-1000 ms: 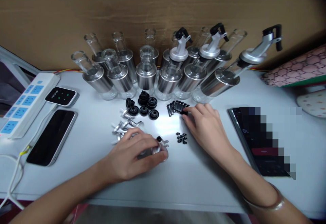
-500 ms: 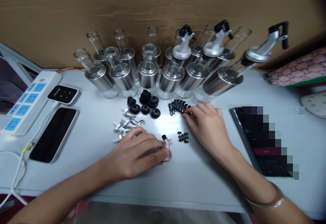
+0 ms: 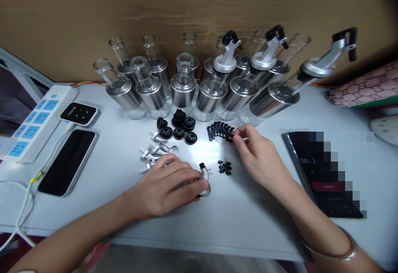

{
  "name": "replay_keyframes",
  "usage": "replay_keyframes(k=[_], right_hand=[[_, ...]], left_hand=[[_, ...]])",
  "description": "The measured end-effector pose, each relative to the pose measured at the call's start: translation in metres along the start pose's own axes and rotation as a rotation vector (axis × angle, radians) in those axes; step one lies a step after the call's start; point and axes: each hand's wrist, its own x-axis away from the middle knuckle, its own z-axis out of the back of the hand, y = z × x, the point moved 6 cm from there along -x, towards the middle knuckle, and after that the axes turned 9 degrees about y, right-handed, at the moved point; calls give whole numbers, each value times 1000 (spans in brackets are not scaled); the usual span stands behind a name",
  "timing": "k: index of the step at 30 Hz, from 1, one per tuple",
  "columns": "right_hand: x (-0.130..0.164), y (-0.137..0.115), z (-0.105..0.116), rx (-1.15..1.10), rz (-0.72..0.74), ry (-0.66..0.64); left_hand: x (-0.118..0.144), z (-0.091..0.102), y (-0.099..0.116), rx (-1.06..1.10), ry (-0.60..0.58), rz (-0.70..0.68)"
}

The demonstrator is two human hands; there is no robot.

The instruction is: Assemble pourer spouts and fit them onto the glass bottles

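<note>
My left hand (image 3: 166, 186) rests on the white table (image 3: 236, 219) and grips a silver pourer spout (image 3: 204, 182) with a black tip, held upright. My right hand (image 3: 256, 155) pinches a small black lever piece (image 3: 231, 137) at the right end of a row of black lever pieces (image 3: 219, 130). A cluster of tiny black rings (image 3: 224, 167) lies between the two hands. Loose silver spouts (image 3: 155, 153) lie just beyond my left hand, and black rubber stoppers (image 3: 179, 129) sit behind them.
Several glass bottles with silver sleeves (image 3: 183, 88) stand along the cardboard wall; three on the right carry fitted pourers (image 3: 226, 59). A power strip (image 3: 37, 119), a small device (image 3: 80, 113) and a phone (image 3: 68, 161) lie left. A tablet (image 3: 323, 173) lies right.
My right hand has closed its thumb and fingers on a black lever piece and lifted slightly. My left hand has tilted the silver spout more upright. The view shifted a little.
</note>
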Motion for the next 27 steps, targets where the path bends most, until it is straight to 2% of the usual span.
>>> replay_keyframes(k=[5, 7, 11, 15, 18, 21, 27], right_hand=[[2, -6, 5, -64, 22, 34], [5, -13, 8, -132, 47, 17], [15, -34, 8, -305, 113, -79], [22, -49, 8, -343, 209, -92], [25, -52, 7, -338, 254, -89], [26, -54, 8, -325, 305, -70], [31, -65, 10, -293, 462, -17]], left_hand=[[1, -1, 1, -43, 15, -3], [3, -4, -4, -33, -11, 93], [10, -9, -17, 42, -37, 375], [16, -8, -23, 48, 24, 498], [17, -5, -20, 29, 54, 398], [17, -5, -17, -12, 11, 266], [15, -6, -15, -46, -20, 146]])
